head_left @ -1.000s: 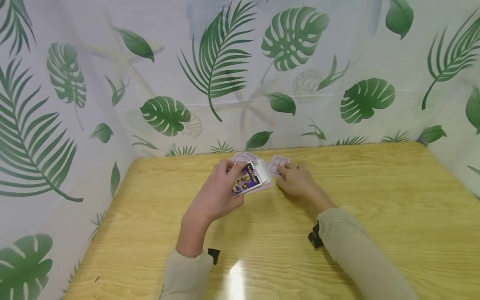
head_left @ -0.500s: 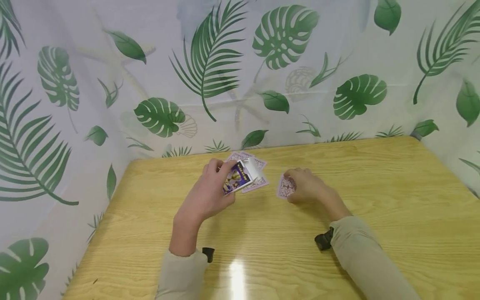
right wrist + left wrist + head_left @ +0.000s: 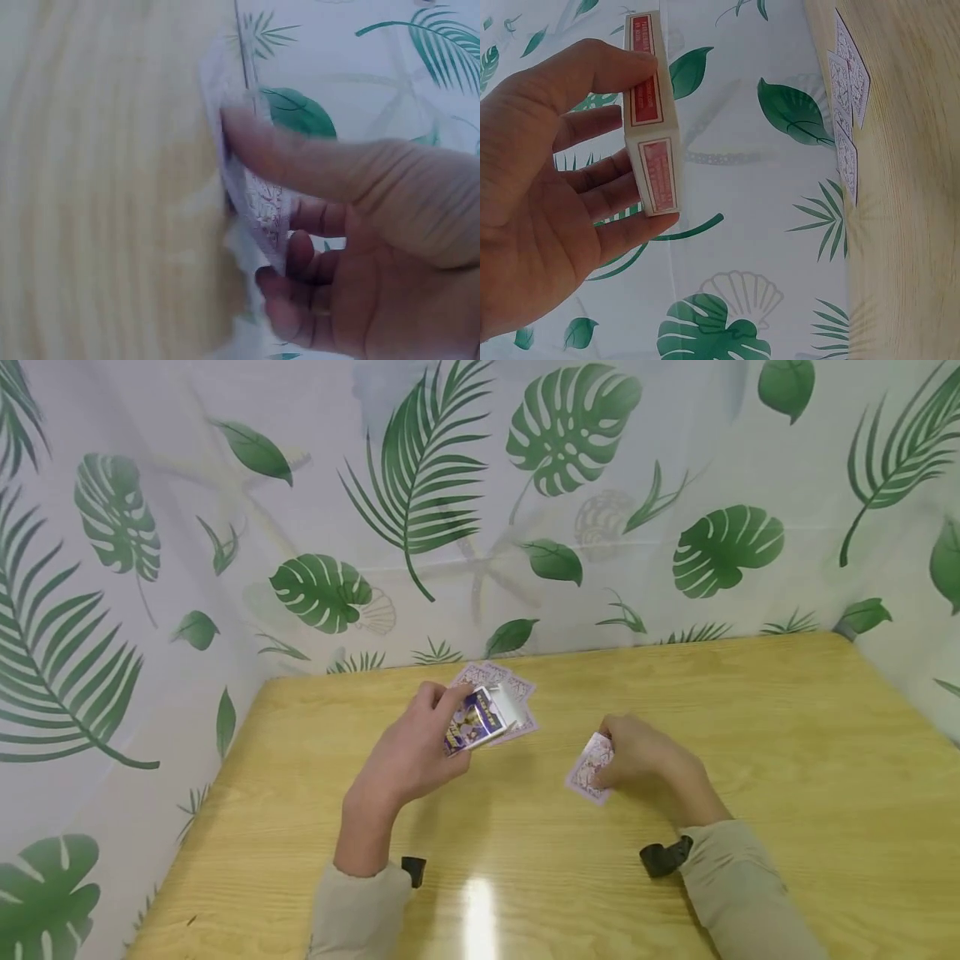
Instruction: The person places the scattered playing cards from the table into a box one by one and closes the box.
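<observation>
My left hand [image 3: 405, 756] grips a playing card box [image 3: 474, 720], thumb on one side and fingers on the other. The box has a purple picture face, and its white flap end stands open toward the right. Red-printed edges of the box [image 3: 646, 82] show in the left wrist view. Pinched in my right hand [image 3: 648, 760] is a playing card [image 3: 588, 770] with a patterned pinkish back; the right wrist view shows the card [image 3: 266, 206] bent and blurred. Several face-down playing cards [image 3: 520, 687] lie overlapping on the table behind the box, partly hidden by it.
The wooden table [image 3: 300, 810] ends at a white cloth wall [image 3: 457, 610] printed with green leaves, close behind the cards. Dark wrist straps [image 3: 665, 857] show at the sleeves. Light glares off the table's front.
My right hand has picked up a card beside the others and drawn it right and nearer to me. The left hand stays nearly in place, still holding the box.
</observation>
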